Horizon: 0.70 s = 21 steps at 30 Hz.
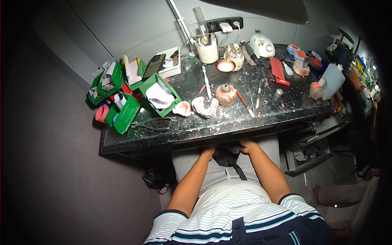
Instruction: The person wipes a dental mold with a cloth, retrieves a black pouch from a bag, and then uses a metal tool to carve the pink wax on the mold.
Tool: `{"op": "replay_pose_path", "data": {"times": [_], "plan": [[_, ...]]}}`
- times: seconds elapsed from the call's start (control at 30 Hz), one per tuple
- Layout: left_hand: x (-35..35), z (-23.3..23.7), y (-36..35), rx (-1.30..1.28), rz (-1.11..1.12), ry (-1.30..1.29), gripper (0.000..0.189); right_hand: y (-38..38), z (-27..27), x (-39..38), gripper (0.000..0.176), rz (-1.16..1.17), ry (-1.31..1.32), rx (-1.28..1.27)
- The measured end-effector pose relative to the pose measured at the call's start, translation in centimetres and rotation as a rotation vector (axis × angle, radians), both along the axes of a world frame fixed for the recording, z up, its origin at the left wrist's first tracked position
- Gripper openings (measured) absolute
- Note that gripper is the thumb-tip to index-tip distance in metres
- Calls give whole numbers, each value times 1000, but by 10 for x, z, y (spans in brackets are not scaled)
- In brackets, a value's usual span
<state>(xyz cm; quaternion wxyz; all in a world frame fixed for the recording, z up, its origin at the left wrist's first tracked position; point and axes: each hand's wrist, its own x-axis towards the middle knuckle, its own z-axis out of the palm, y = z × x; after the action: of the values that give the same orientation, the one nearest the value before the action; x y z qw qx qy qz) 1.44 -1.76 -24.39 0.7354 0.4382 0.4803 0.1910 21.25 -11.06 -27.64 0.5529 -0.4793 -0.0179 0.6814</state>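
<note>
Bright light covers the black desk [185,84] while the view's bowed edges fall dark.

Black strap [237,169], striped shirt [230,198]

Before you, a brightly lit black desk [118,141] stands by a pale grey wall [134,24]; to your right, open drawers [310,168] hang above dim floor [299,188]
</note>
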Motion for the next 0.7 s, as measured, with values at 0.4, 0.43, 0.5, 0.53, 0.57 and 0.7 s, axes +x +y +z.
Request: {"op": "replay_pose_path", "data": {"times": [0.4,0.43,0.5,0.53,0.57,0.7], "plan": [[-2,-47,13,155,534,-132,62,12,24,-3,26,-62,-537,-86],[-1,-49,14,215,520,-143,61,10,25,-1,26,-62,-545,-90],[-2,-52,10,322,428,-8,61,4,27,1,27,-55,-552,-103],[-3,-40,6,431,335,126,62,0,27,2,27,-53,-554,-111],[-3,-28,3,539,240,259,62,-4,27,3,27,-48,-547,-117],[0,-26,12,902,-174,623,64,-10,27,-3,27,-74,-503,-142]]}}
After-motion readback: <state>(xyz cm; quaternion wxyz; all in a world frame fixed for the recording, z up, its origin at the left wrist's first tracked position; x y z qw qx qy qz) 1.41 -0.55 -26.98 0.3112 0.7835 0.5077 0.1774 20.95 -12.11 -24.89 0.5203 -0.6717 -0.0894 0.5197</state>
